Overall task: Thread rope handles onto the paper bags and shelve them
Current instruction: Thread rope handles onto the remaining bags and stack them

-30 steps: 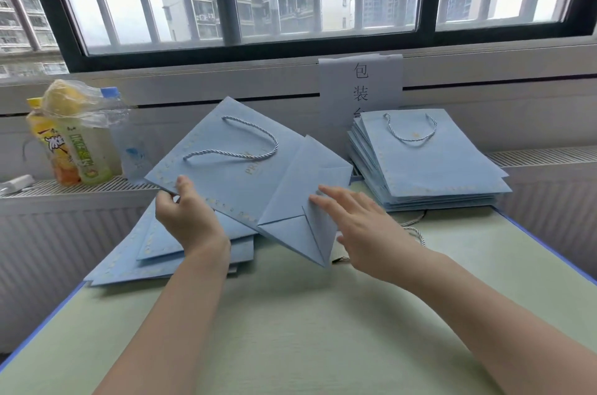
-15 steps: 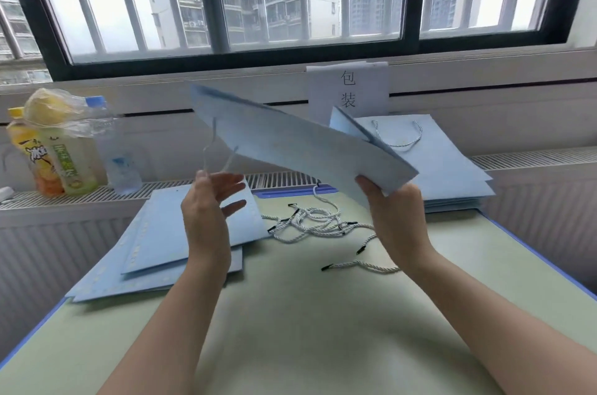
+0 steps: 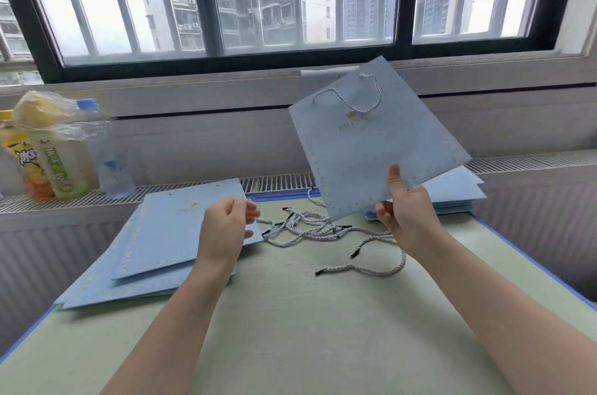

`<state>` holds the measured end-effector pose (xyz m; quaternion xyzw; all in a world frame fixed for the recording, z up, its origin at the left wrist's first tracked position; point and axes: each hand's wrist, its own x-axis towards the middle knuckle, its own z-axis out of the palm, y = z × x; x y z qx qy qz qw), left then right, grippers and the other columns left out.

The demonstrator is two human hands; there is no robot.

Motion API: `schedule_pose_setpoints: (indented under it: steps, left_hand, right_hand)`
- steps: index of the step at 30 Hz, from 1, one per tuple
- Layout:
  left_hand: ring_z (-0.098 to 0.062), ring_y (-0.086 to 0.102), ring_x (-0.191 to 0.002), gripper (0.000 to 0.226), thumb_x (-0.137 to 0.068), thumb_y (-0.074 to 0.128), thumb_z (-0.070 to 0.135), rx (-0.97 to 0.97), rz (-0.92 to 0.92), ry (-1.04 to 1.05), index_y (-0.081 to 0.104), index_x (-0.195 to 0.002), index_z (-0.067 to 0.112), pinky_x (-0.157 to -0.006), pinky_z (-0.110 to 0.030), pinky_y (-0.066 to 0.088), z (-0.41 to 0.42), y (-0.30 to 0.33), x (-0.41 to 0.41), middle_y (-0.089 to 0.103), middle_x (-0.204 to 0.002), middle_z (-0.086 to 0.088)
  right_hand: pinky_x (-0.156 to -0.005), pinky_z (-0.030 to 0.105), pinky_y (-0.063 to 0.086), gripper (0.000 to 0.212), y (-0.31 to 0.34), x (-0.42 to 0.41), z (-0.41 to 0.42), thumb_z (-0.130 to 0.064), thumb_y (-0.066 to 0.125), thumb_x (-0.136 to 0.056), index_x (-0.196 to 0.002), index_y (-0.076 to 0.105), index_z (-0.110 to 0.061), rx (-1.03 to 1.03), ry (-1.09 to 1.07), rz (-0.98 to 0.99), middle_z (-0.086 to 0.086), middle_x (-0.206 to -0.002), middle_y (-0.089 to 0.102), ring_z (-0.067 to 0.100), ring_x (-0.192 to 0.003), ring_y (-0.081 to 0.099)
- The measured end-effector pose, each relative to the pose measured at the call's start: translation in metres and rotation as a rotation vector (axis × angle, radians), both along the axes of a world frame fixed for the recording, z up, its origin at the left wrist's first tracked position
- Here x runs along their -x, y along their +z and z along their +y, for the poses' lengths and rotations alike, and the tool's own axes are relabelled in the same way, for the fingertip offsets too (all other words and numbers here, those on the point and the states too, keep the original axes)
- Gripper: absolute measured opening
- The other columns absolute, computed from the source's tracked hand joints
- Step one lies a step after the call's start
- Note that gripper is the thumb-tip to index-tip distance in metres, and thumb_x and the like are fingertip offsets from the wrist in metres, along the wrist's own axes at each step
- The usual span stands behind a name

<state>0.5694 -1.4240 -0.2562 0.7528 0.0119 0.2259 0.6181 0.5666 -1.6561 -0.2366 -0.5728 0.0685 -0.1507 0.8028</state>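
My right hand (image 3: 407,213) pinches the lower edge of a flat light-blue paper bag (image 3: 371,149), held up in the air and tilted over the right pile. A twisted white rope handle (image 3: 355,97) hangs on its face. My left hand (image 3: 226,226) hovers with loosely curled fingers and holds nothing, above the left pile of flat blue bags (image 3: 161,233). Loose rope handles with black tips (image 3: 323,229) lie tangled on the green table between my hands. A stack of bags (image 3: 465,191) sits behind the raised bag at the right, mostly hidden.
Drink bottles and a plastic bag (image 3: 55,149) stand on the radiator shelf at the far left. The green table (image 3: 290,330) has a blue edge. A white paper sign (image 3: 323,72) peeks out behind the raised bag under the window.
The bag has swung from both hands at centre to my right hand alone, now upright at the right. My left hand let go and dropped toward the left pile.
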Motion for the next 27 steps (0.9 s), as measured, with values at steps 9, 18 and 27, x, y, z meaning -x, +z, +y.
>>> schedule_pose_setpoints:
  steps: [9, 18, 27]
  left_hand:
    - [-0.021, 0.066, -0.097, 0.037, -0.098, 0.041, 0.043, 0.445, 0.071, -0.222, 0.055, -0.114, 0.013, -0.077, -0.033, 0.054, 0.002, 0.012, 0.005, 0.068, -0.104, -0.007]
    - [-0.016, 0.070, -0.080, 0.023, -0.091, 0.060, 0.018, 0.945, 0.055, -0.103, 0.063, -0.112, 0.010, -0.057, -0.028, 0.057, 0.037, 0.014, -0.008, 0.071, -0.103, -0.006]
    - [-0.025, 0.062, -0.065, 0.017, -0.087, 0.052, 0.014, 0.584, 0.359, -0.182, 0.065, -0.081, 0.005, -0.067, -0.033, 0.048, 0.034, 0.016, 0.005, 0.066, -0.075, -0.011]
  right_hand:
    - [-0.036, 0.015, 0.025, 0.015, -0.005, 0.000, -0.004, -0.029, 0.053, -0.094, -0.095, 0.056, -0.015, -0.073, 0.413, 0.079, -0.004, -0.059, 0.052, 0.007, -0.036, 0.030]
    - [-0.091, 0.042, 0.049, 0.030, -0.003, -0.006, 0.002, -0.031, 0.052, -0.094, -0.111, 0.063, -0.008, -0.024, 0.265, 0.013, 0.007, -0.108, 0.070, 0.027, -0.098, 0.066]
    - [-0.072, 0.027, 0.047, 0.031, 0.011, -0.011, -0.034, -0.032, 0.040, -0.099, -0.094, 0.064, -0.014, -0.036, 0.207, 0.122, 0.002, -0.093, 0.069, 0.015, -0.084, 0.062]
